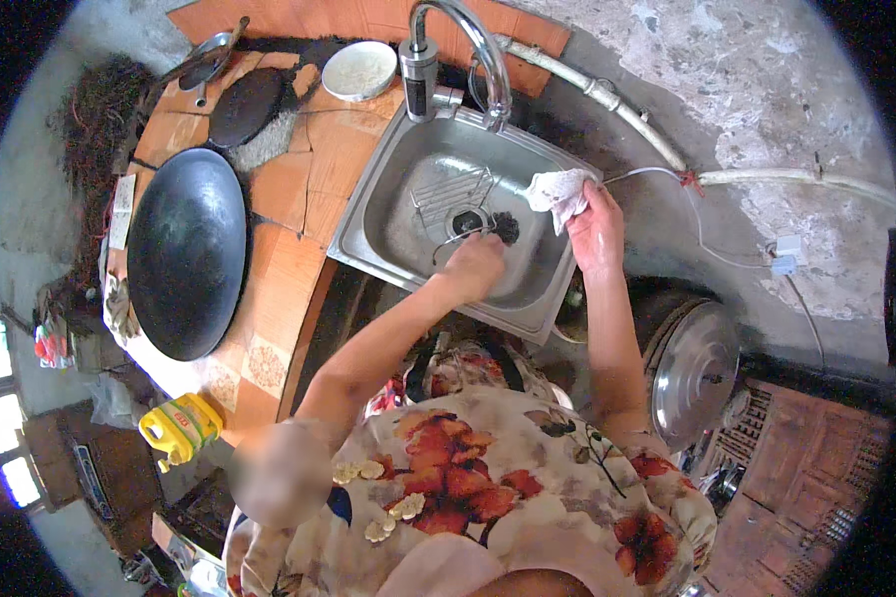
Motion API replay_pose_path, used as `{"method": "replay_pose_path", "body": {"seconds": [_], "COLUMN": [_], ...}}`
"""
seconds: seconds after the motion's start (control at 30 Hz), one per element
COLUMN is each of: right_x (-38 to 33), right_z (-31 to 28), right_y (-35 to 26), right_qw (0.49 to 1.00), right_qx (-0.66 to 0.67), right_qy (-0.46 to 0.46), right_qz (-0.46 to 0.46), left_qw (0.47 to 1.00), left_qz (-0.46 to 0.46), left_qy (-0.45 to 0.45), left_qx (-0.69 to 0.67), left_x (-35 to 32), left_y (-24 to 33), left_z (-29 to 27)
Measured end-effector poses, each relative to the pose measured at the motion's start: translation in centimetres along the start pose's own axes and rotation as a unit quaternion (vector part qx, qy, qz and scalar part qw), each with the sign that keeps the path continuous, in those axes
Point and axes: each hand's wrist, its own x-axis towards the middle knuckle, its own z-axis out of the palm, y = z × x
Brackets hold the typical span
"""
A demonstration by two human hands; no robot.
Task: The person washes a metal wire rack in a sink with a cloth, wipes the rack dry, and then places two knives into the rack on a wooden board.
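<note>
A stainless steel sink (368, 221) lies in front of me. Down in its basin is my left hand (476, 267), fingers curled in by the drain (466, 221). A dark, rough clump (506, 228) like a scouring pad sits at its fingertips, and a thin curved wire runs beside them; what the fingers grip is hidden. A wire rack (446, 195) lies on the basin floor, just beyond this hand. Over the sink's right rim, my right hand (597, 227) pinches a crumpled white cloth (560, 193), wet-looking and raised above the basin.
A chrome faucet (495, 75) arches over the sink's far edge. Left, on the tiled counter, are a large black wok (187, 254), a white bowl (359, 71), a dark round lid (246, 106) and a yellow jug (181, 428). A metal-lidded pot (695, 376) stands at right.
</note>
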Motion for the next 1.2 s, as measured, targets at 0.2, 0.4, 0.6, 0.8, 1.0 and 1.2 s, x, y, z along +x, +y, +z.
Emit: {"method": "replay_pose_path", "body": {"seconds": [0.2, 0.4, 0.6, 0.8, 1.0, 1.2], "right_x": [0.3, 2.8, 4.6, 5.9, 1.8, 6.8], "right_z": [2.3, 8.1, 6.1, 4.0, 8.2, 2.9], "right_y": [3.3, 10.6, 12.6, 5.0, 6.6, 1.9], "right_qw": [0.99, 0.767, 0.536, 0.555, 0.599, 0.666], "right_qx": [-0.111, -0.51, -0.662, -0.704, -0.592, -0.605], "right_qy": [-0.048, -0.235, -0.388, -0.355, -0.37, -0.262], "right_qz": [-0.069, -0.312, -0.35, -0.266, -0.392, -0.349], "left_qw": [0.662, 0.806, 0.574, 0.473, 0.598, 0.513], "left_qz": [-0.378, -0.313, -0.297, -0.242, -0.237, -0.205], "left_qy": [0.465, 0.335, 0.366, 0.406, 0.423, 0.417], "left_qx": [-0.45, -0.375, -0.669, -0.744, -0.638, -0.721], "left_x": [-4.0, -4.0, -1.8, -2.3, -0.8, -1.8], "left_y": [-5.3, -10.9, -10.2, -8.6, -6.6, -6.4], "left_z": [0.1, 5.2, 6.1, 2.6, -1.7, -2.5]}}
